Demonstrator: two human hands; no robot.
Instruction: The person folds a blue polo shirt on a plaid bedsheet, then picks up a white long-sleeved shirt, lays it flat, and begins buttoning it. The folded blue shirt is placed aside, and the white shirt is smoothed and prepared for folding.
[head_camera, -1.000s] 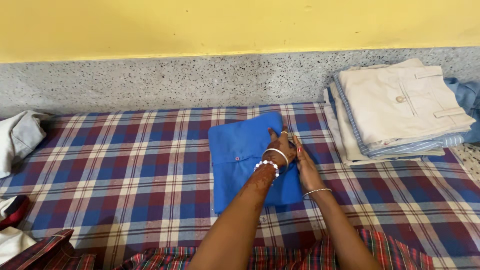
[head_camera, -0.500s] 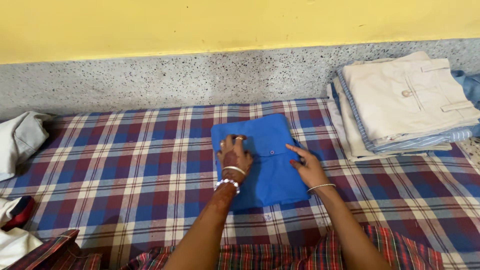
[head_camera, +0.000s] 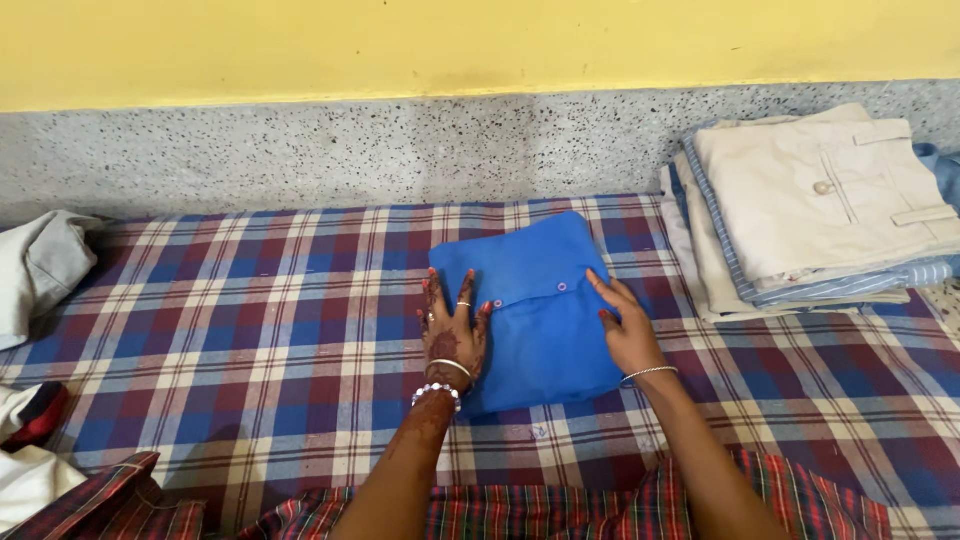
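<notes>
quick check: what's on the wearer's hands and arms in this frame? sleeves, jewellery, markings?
No sleeves: both forearms are bare. Left hand: dark henna pattern on its back running up the forearm, rings, red nails, a thin bangle and a white beaded bracelet. Right hand: red nails and one thin silver bangle.

The folded blue cotton-like shirt (head_camera: 535, 310) is matt woven cloth, smooth, with small glossy plastic-looking buttons; the red, blue and cream checked sheet (head_camera: 250, 320) under it is coarser matt cloth; the stack of folded beige and striped garments (head_camera: 815, 205) is matt cloth, the top piece of heavier weave; the speckled grey stone skirting (head_camera: 300, 155) looks hard and grainy with a dull polish; the yellow painted wall (head_camera: 400, 45) is matt; thin shiny metal bangles and a glossy white bead bracelet (head_camera: 436, 391) circle the wrists.
</notes>
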